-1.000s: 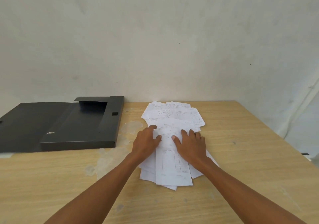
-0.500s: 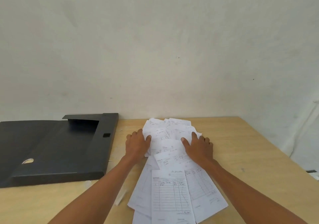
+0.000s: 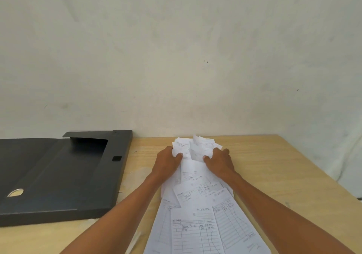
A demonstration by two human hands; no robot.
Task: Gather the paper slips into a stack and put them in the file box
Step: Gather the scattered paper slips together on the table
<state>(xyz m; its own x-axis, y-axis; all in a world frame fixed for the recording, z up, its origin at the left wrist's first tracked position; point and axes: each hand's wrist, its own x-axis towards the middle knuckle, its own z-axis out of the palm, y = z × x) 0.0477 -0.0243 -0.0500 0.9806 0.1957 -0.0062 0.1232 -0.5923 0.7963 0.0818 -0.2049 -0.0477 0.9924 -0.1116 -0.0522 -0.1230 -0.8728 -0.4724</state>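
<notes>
We are pressing our left hand (image 3: pixel 166 163) and right hand (image 3: pixel 220 162) in against the far end of the paper slips (image 3: pixel 197 200), fingers curled onto the crumpled sheets between them. The slips are lying on the bench (image 3: pixel 274 175), fanning lengthwise from the hands toward us. The open file box (image 3: pixel 64 177) is sitting to the left, just beside our left forearm, so that hand is nearer to it.

A pale wooden worktop (image 3: pixel 274 171) against the wall carries an open black file box (image 3: pixel 64 177) on the left and overlapping white paper slips (image 3: pixel 199 210) beside it.
</notes>
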